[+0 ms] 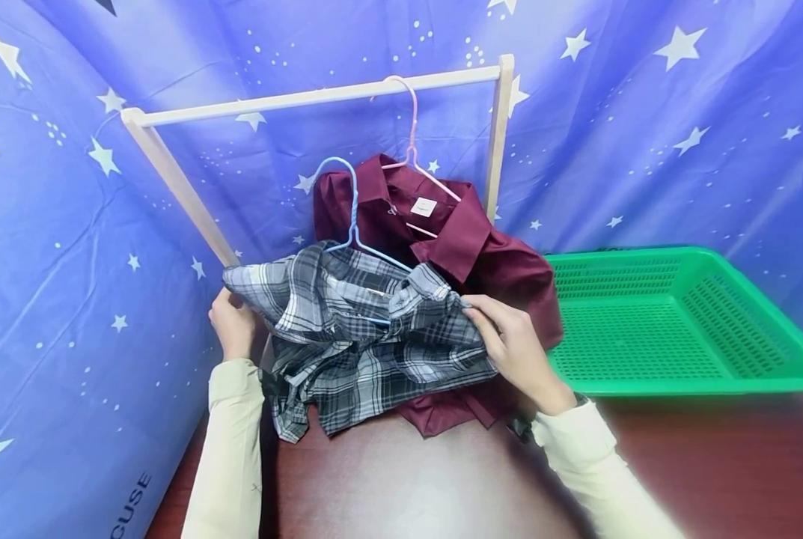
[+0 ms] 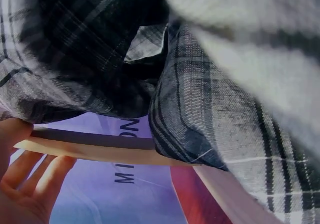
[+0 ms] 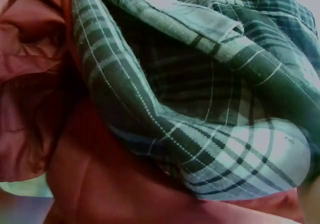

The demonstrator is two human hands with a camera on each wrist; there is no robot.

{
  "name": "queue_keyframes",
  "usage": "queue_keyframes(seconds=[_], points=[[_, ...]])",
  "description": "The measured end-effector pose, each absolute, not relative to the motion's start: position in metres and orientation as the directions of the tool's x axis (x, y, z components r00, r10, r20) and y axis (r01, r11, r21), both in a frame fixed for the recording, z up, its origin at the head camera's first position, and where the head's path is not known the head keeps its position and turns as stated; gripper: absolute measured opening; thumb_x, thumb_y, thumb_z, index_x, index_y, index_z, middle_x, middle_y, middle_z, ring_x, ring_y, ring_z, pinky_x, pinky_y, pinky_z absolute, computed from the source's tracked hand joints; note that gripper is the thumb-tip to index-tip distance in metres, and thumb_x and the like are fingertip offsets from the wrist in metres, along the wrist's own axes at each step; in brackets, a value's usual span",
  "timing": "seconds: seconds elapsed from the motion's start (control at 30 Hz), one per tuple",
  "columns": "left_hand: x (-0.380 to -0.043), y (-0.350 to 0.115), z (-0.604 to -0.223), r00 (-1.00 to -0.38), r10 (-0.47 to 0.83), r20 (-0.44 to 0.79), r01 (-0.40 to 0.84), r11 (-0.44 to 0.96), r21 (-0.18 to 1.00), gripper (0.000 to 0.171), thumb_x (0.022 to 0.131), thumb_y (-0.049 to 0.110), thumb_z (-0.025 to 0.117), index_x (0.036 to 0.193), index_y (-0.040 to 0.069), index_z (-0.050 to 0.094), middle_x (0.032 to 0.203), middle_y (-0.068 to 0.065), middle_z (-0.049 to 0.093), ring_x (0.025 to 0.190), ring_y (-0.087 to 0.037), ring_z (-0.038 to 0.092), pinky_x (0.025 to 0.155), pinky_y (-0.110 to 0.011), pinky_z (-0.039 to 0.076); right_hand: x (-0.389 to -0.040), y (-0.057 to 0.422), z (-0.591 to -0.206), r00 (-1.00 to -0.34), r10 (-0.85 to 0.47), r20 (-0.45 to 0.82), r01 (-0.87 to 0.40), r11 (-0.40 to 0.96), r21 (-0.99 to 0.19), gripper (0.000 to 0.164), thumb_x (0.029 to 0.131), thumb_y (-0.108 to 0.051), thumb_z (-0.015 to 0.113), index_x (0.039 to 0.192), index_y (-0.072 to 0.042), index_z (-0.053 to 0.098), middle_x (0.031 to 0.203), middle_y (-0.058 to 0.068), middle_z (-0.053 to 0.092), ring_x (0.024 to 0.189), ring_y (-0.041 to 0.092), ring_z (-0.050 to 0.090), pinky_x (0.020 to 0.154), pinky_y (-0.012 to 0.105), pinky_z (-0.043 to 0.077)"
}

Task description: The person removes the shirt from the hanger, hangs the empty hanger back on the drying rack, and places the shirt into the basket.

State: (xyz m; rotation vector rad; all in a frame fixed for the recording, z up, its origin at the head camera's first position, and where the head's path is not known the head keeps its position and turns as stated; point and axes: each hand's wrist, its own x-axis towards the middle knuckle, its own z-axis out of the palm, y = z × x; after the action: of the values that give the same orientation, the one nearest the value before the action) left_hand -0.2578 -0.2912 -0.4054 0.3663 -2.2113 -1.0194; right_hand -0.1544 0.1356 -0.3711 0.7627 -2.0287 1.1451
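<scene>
A black, grey and white plaid shirt [image 1: 388, 367] is on a blue hanger [image 1: 355, 202], its bare hook standing below and in front of the rack's rail. My left hand [image 1: 234, 323] holds the shirt's left shoulder from beneath; in the left wrist view, its thumb lies against the cloth and its fingers overlap the wooden post [image 2: 115, 151]. With thumb and fingers, my right hand [image 1: 518, 348] pinches the right shoulder near the collar. Behind hangs a maroon shirt [image 1: 509, 262] on a pink hanger [image 1: 412, 123] hooked over the rail. Plaid folds [image 3: 200, 124] fill the right wrist view.
The wooden rack [image 1: 320, 96] stands at the back of the reddish-brown table [image 1: 388, 479]. To the right sits a green perforated basket [image 1: 643, 385]. A blue star-patterned curtain [image 1: 576, 150] encloses the back and left.
</scene>
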Motion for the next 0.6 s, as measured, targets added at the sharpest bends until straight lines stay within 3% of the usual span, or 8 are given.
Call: queue_keyframes(seconds=[0.13,0.3,0.47,0.6], points=[[-0.256,-0.291,-0.407,-0.735,-0.44,0.517,0.036,0.735,0.677,0.024,0.08,0.004,0.053,0.097,-0.006,0.067,0.101,-0.031,0.068,0.097,-0.054,0.057,0.089,-0.062,0.039,-0.153,0.14,-0.377,-0.583,-0.184,0.791,-0.769,0.439,-0.465,0.026,0.085,0.013,0.066,0.107,-0.001,0.071,0.101,0.01,0.074,0.096,0.013,0.068,0.093,0.014,0.047],[-0.252,-0.291,-0.408,-0.727,-0.446,0.522,0.125,0.662,0.739,0.027,0.087,0.018,0.062,0.108,0.005,0.073,0.108,-0.019,0.072,0.1,-0.044,0.06,0.095,-0.053,0.039,-0.151,0.144,-0.384,-0.583,-0.2,0.787,-0.774,0.431,-0.463,0.029,0.083,0.015,0.066,0.106,-0.001,0.071,0.101,0.009,0.074,0.096,0.014,0.068,0.094,0.013,0.046],[-0.248,-0.299,-0.413,-0.712,-0.496,0.497,0.17,0.565,0.807,0.028,0.088,0.02,0.069,0.116,0.015,0.075,0.106,-0.009,0.075,0.096,-0.015,0.067,0.092,-0.03,0.048,-0.151,0.148,-0.39,-0.595,-0.198,0.779,-0.766,0.433,-0.475,0.031,0.082,0.016,0.067,0.106,-0.003,0.072,0.101,0.008,0.074,0.097,0.01,0.067,0.094,0.012,0.046],[-0.241,-0.308,-0.414,-0.724,-0.514,0.459,0.242,0.434,0.868,0.031,0.09,0.017,0.072,0.12,0.007,0.072,0.113,-0.016,0.073,0.091,0.006,0.064,0.089,-0.015,0.048,-0.15,0.152,-0.395,-0.607,-0.205,0.768,-0.759,0.437,-0.483,0.031,0.082,0.015,0.066,0.106,-0.003,0.072,0.101,0.008,0.074,0.098,0.008,0.067,0.094,0.012,0.046]])
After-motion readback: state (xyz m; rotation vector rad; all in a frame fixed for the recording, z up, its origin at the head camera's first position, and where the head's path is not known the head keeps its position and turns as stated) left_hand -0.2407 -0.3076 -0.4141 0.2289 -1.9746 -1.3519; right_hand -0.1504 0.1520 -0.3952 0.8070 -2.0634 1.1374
